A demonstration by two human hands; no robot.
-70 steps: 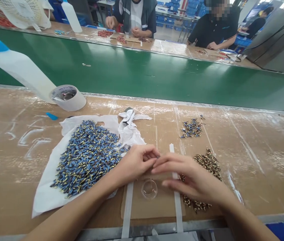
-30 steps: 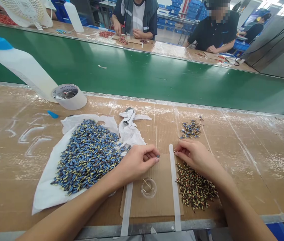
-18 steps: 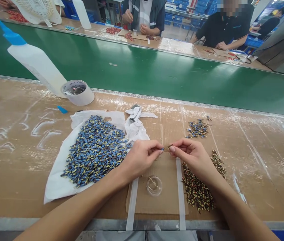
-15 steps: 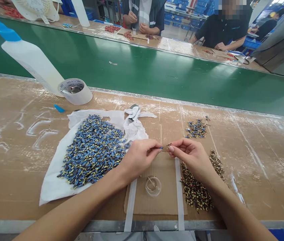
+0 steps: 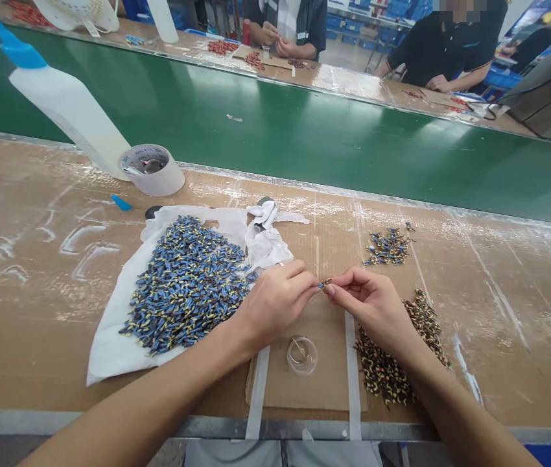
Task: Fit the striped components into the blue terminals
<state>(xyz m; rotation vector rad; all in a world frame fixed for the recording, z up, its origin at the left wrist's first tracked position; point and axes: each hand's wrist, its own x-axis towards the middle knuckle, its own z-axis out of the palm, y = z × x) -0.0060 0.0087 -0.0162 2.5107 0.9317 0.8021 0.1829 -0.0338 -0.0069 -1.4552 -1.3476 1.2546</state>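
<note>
My left hand [image 5: 280,295] pinches a small blue piece [image 5: 321,285] between thumb and fingers. Opposite it, my right hand [image 5: 365,295] pinches a small dark and yellowish piece [image 5: 328,281]. The two pieces meet between my fingertips, their exact joint too small to make out. Left of my hands, a heap of blue, yellow and dark pieces [image 5: 183,285] lies on a white sheet [image 5: 110,344]. Beside my right wrist is a pile of dark, cream and reddish pieces [image 5: 387,376]. Beyond it lies a small group of blue-and-dark pieces [image 5: 387,246].
A clear cup [image 5: 302,355] with a thin stick stands on taped cardboard [image 5: 314,395]. Crumpled white tissue [image 5: 266,243], a tape roll [image 5: 159,178] and a white bottle [image 5: 71,117] stand farther back. Past the green belt [image 5: 275,136], co-workers sit at another bench.
The fingertips of my two hands have come together, and the blue piece now touches the dark piece. The whole view has shifted slightly.
</note>
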